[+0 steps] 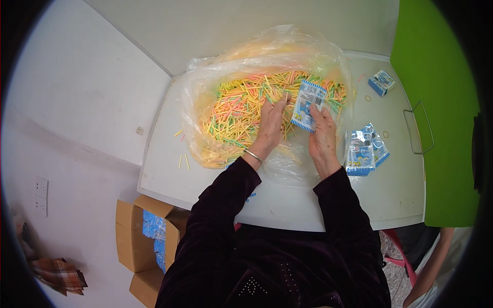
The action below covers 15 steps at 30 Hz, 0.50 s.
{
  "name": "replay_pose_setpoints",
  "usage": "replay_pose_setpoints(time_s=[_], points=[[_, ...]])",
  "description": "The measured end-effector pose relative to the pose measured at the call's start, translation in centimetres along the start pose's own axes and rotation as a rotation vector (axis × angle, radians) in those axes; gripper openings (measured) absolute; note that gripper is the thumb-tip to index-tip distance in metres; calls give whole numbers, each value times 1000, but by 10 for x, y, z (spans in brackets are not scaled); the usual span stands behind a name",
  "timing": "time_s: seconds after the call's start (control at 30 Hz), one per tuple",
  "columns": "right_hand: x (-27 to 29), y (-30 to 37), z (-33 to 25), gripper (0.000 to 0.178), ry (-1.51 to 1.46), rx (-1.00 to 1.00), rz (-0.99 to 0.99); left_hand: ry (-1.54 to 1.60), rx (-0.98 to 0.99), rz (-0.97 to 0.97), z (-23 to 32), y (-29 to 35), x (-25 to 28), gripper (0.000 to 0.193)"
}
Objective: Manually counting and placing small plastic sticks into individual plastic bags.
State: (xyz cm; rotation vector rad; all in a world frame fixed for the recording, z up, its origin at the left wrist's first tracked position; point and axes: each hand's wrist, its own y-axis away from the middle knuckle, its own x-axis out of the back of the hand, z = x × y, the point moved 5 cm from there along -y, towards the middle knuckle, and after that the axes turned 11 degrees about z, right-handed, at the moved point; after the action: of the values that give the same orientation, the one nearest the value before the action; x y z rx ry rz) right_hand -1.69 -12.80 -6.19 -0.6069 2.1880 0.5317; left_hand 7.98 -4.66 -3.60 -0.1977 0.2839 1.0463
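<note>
A large clear plastic bag [192, 120] lies spread on the table, full of thin pastel sticks [233, 113] in yellow, pink and green. Over its middle, my left hand [271, 123] has its fingers closed on a few of these sticks, which poke up past the fingertips. My right hand [323, 136] grips a small blue-and-white packet [303, 115] with striped ends, thumb across its front. The packet is held upright, just right of my left hand; whether its top is open I cannot tell.
Flat packets [361, 154] lie piled at the right, with a packet bundle [381, 83] farther back. Rubber bands [385, 134] lie nearby. A cardboard box [133, 233] of blue packets stands lower left. A green panel [441, 102] with a wire handle [422, 128] borders the right. Another person's arm [431, 267] shows lower right.
</note>
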Motion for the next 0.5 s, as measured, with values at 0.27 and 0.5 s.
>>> replay_pose_setpoints(time_s=[0.27,0.5], points=[[16,3,-21,18,259,-58,-70,-210,-94,-11,9,-13,19,30],[22,5,-17,20,275,-123,-110,-468,-226,-26,14,-18,23,26]])
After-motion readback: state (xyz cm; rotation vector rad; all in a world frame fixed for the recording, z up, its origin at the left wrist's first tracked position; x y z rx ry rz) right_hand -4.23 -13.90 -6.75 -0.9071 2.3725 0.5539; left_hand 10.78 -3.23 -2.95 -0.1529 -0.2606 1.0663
